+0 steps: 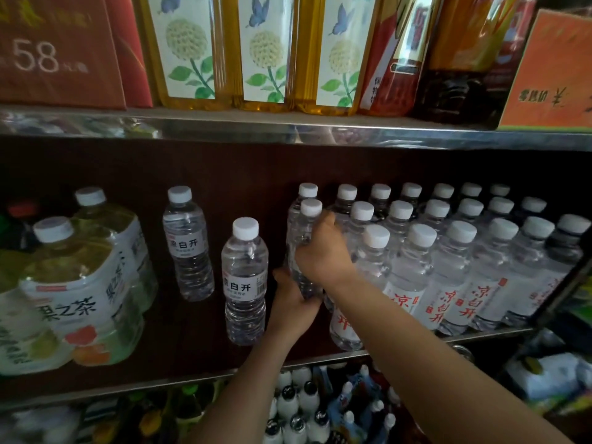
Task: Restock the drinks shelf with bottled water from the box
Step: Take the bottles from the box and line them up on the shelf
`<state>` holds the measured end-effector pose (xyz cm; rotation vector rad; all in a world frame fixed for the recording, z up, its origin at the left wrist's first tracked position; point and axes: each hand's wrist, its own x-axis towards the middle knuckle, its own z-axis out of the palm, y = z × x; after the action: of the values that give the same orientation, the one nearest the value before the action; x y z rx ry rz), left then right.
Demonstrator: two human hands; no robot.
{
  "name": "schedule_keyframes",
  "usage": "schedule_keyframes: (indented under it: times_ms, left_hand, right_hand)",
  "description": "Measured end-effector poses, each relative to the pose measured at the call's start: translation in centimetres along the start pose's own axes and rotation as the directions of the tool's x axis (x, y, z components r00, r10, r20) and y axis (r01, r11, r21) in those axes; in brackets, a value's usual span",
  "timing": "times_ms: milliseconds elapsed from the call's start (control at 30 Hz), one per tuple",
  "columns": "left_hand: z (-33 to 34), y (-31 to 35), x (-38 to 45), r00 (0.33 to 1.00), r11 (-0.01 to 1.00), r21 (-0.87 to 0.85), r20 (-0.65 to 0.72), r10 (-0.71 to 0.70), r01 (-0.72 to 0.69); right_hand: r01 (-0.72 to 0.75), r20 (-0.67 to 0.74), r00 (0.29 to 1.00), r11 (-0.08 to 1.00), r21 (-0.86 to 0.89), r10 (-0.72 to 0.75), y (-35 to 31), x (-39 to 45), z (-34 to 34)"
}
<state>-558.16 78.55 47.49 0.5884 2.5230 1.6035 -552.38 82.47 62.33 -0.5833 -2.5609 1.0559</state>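
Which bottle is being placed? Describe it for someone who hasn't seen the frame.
On the middle shelf, find the packed block of water bottles at right. At its left edge, one bottle is gripped by both the left hand and right hand.

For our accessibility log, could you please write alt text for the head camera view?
Both hands hold one water bottle upright on the middle shelf, the left hand at its base, the right hand around its body, beside packed rows of water bottles. Two single bottles and large tea bottles stand to the left.
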Motion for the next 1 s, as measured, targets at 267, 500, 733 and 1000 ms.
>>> schedule_keyframes:
  times_ms: [267, 500, 733, 1000]
  left_hand:
    - [-0.3, 0.6, -0.8, 0.998, 0.998, 0.013, 0.011, -0.066, 0.066]
    - [-1.2, 4.3, -5.0, 0.996, 0.995, -0.064, -0.039, -0.076, 0.073]
    - [-3.0, 5.7, -10.7, 0.973, 0.972, -0.037, 0.036, -0.229, 0.231]
    - [-6.8, 4.9, -16.8, 0.943, 0.905, -0.268, 0.101, -0.316, 0.332]
  right_hand:
    - [0.040, -0.051, 0.998, 0.985, 0.167, -0.032, -0.8, -1.8, -1.5]
    - [0.168, -0.082, 0.986, 0.907, 0.386, -0.148, -0.7, -5.3, -4.1]
    - [0.156, -0.068, 0.988, 0.831, 0.534, -0.142, 1.1, -9.3, -4.6]
    - [0.036, 0.108, 0.987, 0.829, 0.557, -0.116, 5.6, -14.1, -2.8]
